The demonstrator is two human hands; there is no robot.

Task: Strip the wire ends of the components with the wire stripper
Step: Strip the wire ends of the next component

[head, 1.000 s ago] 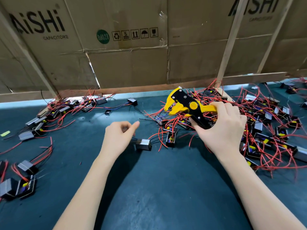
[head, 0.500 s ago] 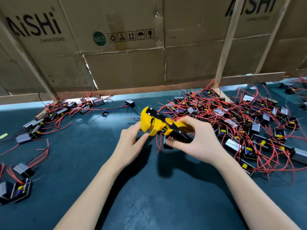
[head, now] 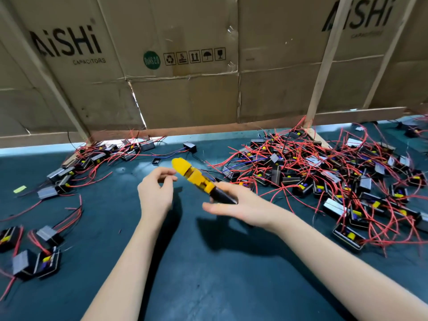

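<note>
The stripper (head: pixel 199 179) lies in the right hand (head: pixel 240 205), long axis running up-left, yellow head just beside the left hand (head: pixel 155 191). The left hand's fingers are loosely curled (whether they pinch a wire cannot be told). Unstripped components (head: pixel 324 181) are piled right.

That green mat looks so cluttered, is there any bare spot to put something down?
Yes: the near strip of the green mat around the forearms is bare. The right side is crowded by the big pile of red-wired components; smaller clusters line the far left.
</note>
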